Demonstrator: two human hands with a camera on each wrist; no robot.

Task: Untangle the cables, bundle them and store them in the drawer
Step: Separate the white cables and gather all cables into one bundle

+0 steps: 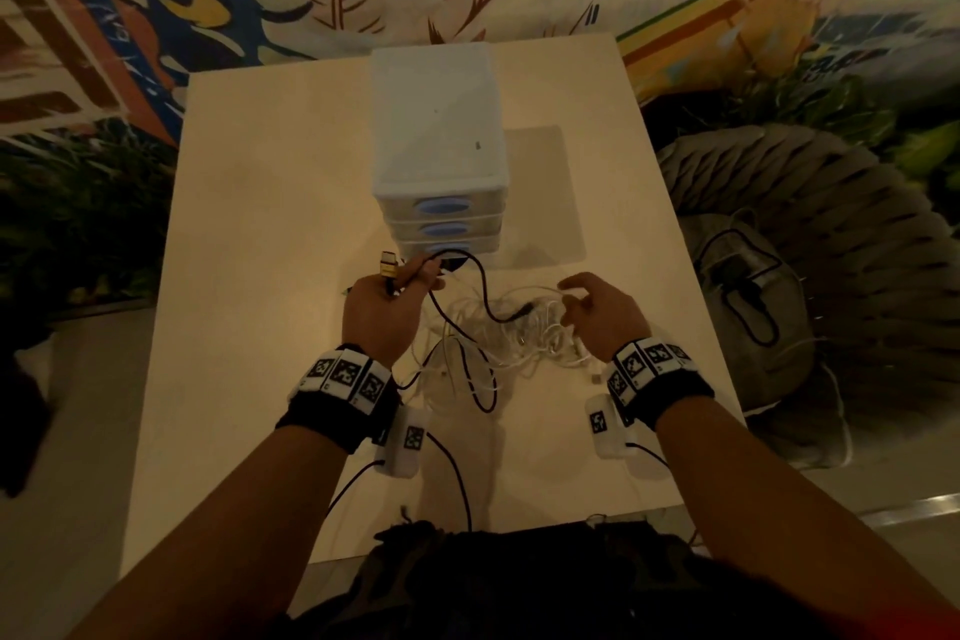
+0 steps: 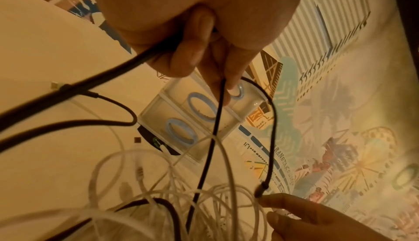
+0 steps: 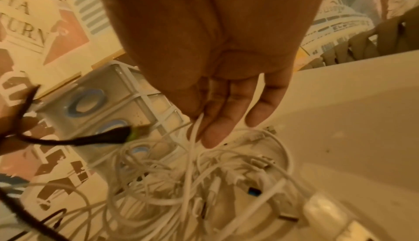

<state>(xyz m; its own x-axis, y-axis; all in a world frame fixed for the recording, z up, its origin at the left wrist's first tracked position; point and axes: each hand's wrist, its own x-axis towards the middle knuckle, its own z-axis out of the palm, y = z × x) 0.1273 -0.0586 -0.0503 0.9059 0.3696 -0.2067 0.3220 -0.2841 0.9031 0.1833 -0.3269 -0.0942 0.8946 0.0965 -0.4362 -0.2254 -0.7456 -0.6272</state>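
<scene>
A white three-drawer unit [image 1: 439, 146] with blue handles stands at the middle of the table, all drawers closed. In front of it lies a tangle of white cables [image 1: 524, 343] with a black cable [image 1: 485, 296] looped through it. My left hand [image 1: 415, 276] grips the black cable near its gold-tipped plug [image 1: 388, 265], lifted above the table. The left wrist view shows my fingers [image 2: 197, 56] curled round the black cable [image 2: 215, 119]. My right hand [image 1: 574, 299] pinches a white strand at the tangle's right side; the strand [image 3: 195, 128] runs up between thumb and fingers [image 3: 217, 133].
The cream table [image 1: 260, 276] has bare surface left and right of the drawer unit. A grey bag [image 1: 753, 317] with a black cord sits off the table's right edge beside a ribbed grey shape [image 1: 779, 203]. Thin black wires [image 1: 457, 473] run from my wrist cameras.
</scene>
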